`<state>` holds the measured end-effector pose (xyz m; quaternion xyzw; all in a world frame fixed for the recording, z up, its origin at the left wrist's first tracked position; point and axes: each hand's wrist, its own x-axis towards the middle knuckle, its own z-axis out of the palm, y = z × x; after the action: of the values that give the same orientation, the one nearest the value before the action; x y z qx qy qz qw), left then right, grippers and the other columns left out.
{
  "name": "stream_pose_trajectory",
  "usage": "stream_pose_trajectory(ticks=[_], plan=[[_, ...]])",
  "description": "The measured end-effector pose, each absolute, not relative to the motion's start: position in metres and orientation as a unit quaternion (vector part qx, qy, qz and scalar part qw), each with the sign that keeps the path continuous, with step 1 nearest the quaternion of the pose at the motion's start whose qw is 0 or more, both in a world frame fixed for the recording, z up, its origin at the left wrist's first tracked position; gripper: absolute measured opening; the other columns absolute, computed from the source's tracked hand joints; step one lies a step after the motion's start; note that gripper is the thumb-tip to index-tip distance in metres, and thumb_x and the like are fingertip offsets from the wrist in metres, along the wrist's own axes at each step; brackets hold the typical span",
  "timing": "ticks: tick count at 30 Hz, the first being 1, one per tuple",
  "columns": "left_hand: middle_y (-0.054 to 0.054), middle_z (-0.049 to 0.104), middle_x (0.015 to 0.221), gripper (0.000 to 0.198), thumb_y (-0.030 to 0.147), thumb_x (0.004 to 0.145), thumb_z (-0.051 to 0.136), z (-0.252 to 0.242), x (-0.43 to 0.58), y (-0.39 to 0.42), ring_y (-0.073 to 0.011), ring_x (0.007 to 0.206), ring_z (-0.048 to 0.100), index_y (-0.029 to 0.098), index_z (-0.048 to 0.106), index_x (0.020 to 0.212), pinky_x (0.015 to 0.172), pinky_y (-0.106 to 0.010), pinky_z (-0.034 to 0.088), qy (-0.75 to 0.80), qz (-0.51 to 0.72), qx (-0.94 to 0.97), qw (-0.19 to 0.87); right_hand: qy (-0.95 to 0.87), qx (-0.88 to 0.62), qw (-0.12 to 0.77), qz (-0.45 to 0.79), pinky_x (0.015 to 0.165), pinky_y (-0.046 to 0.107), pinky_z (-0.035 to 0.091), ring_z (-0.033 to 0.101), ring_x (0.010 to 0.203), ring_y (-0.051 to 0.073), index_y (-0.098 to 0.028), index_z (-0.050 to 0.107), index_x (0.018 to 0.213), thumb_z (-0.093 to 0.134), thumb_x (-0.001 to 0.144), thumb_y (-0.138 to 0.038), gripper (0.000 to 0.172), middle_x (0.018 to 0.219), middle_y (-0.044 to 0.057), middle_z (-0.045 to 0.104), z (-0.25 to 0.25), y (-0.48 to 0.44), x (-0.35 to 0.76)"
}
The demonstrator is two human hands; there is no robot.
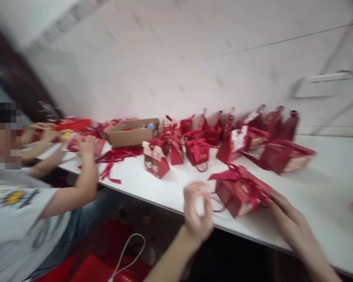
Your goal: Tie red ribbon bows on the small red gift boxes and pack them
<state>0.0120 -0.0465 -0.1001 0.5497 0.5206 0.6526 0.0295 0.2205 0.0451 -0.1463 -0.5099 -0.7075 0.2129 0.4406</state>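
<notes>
A red gift box [232, 197] with a dark pink ribbon bow [237, 174] lies tilted near the table's front edge. My right hand [291, 219] is at its right end, fingers extended against the box and the ribbon's tail; the fingertips are partly hidden. To the left of the box, my left hand [197, 211] is raised with thumb and fingers curled in a pinch. Blur hides anything between those fingertips. A thin cord handle [219, 210] loops out from the box beside this hand.
Several red gift boxes [197, 150] with ribbons stand along the white table [170, 192]. Behind loose ribbons [114, 156] is a cardboard box [131, 137]. A co-worker [23, 219] handles red packaging at the left. A power strip [317, 86] is on the wall.
</notes>
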Motion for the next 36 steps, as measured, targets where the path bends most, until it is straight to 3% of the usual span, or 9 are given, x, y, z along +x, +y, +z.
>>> stream_pose_trajectory(ticks=[3, 7, 10, 13, 16, 18, 22, 28, 36], plan=[[-0.013, 0.054, 0.124, 0.038, 0.038, 0.084, 0.051, -0.088, -0.003, -0.005, -0.0256, 0.120, 0.048, 0.018, 0.051, 0.116, 0.101, -0.045, 0.038, 0.542, 0.632, 0.534, 0.149, -0.606, -0.526, 0.497, 0.331, 0.099, 0.045, 0.044, 0.053, 0.119, 0.030, -0.015, 0.046, 0.132, 0.035, 0.085, -0.059, 0.064, 0.137, 0.016, 0.049, -0.123, 0.026, 0.212], [-0.009, 0.059, 0.120, 0.037, 0.042, 0.087, 0.044, -0.086, 0.008, 0.004, -0.0226, 0.114, 0.054, 0.020, 0.052, 0.116, 0.095, -0.035, 0.043, 0.528, 0.549, 0.569, 0.309, -0.632, -0.466, 0.500, 0.364, 0.106, 0.044, 0.036, 0.042, 0.130, 0.026, -0.018, 0.037, 0.139, 0.039, 0.087, -0.055, 0.064, 0.144, 0.013, 0.041, -0.107, 0.011, 0.193], [-0.007, 0.061, 0.112, 0.033, 0.042, 0.084, 0.051, -0.091, 0.016, -0.022, -0.0212, 0.103, 0.058, 0.021, 0.053, 0.110, 0.083, -0.030, 0.048, 0.548, 0.544, 0.564, 0.292, -0.658, -0.467, 0.472, 0.356, 0.110, 0.044, 0.029, 0.036, 0.133, 0.025, -0.020, 0.050, 0.130, 0.038, 0.089, -0.052, 0.054, 0.141, 0.011, 0.045, -0.106, 0.011, 0.196], [-0.003, 0.062, 0.088, 0.026, 0.044, 0.083, 0.051, -0.086, 0.016, -0.043, -0.0172, 0.078, 0.059, 0.021, 0.055, 0.092, 0.070, -0.027, 0.047, 0.568, 0.539, 0.563, 0.264, -0.624, -0.496, 0.496, 0.343, 0.103, 0.042, 0.038, 0.046, 0.125, 0.025, -0.020, 0.057, 0.119, 0.040, 0.088, -0.052, 0.047, 0.133, 0.011, 0.052, -0.103, 0.011, 0.206], [0.002, 0.049, 0.060, 0.033, 0.048, 0.083, 0.046, -0.074, 0.016, -0.048, -0.0135, 0.057, 0.047, 0.020, 0.048, 0.065, 0.059, -0.024, 0.041, 0.590, 0.509, 0.570, 0.261, -0.610, -0.497, 0.504, 0.356, 0.081, 0.033, 0.048, 0.059, 0.093, 0.021, -0.020, 0.062, 0.091, 0.036, 0.090, -0.052, 0.041, 0.096, 0.007, 0.065, -0.093, 0.006, 0.212], [0.004, 0.041, 0.053, 0.040, 0.049, 0.083, 0.046, -0.066, 0.016, -0.046, -0.0123, 0.053, 0.041, 0.020, 0.040, 0.056, 0.054, -0.023, 0.037, 0.607, 0.470, 0.573, 0.286, -0.615, -0.487, 0.491, 0.380, 0.067, 0.028, 0.045, 0.056, 0.072, 0.017, -0.020, 0.055, 0.072, 0.041, 0.088, -0.053, 0.039, 0.072, 0.002, 0.060, -0.086, 0.003, 0.211], [0.003, 0.044, 0.052, 0.042, 0.052, 0.080, 0.049, -0.057, 0.017, -0.044, -0.0123, 0.053, 0.040, 0.019, 0.044, 0.053, 0.053, -0.023, 0.035, 0.628, 0.419, 0.576, 0.313, -0.585, -0.461, 0.507, 0.434, 0.055, 0.023, 0.036, 0.045, 0.059, 0.012, -0.020, 0.045, 0.064, 0.056, 0.080, -0.051, 0.036, 0.061, -0.004, 0.048, -0.079, 0.001, 0.206], [0.002, 0.051, 0.056, 0.040, 0.054, 0.077, 0.054, -0.051, 0.016, -0.056, -0.0132, 0.053, 0.041, 0.019, 0.054, 0.057, 0.054, -0.025, 0.035, 0.645, 0.365, 0.598, 0.305, -0.499, -0.390, 0.527, 0.567, 0.057, 0.022, 0.037, 0.045, 0.059, 0.010, -0.019, 0.048, 0.062, 0.068, 0.071, -0.049, 0.038, 0.062, -0.004, 0.051, -0.077, 0.006, 0.203], [0.000, 0.045, 0.061, 0.037, 0.047, 0.083, 0.050, -0.063, 0.000, -0.039, -0.0140, 0.063, 0.044, 0.018, 0.049, 0.059, 0.060, -0.025, 0.039, 0.526, 0.526, 0.547, 0.384, -0.381, -0.339, 0.568, 0.646, 0.052, 0.021, 0.039, 0.042, 0.051, 0.008, -0.018, 0.052, 0.058, 0.074, 0.065, -0.044, 0.035, 0.054, -0.006, 0.045, -0.073, 0.019, 0.203]])
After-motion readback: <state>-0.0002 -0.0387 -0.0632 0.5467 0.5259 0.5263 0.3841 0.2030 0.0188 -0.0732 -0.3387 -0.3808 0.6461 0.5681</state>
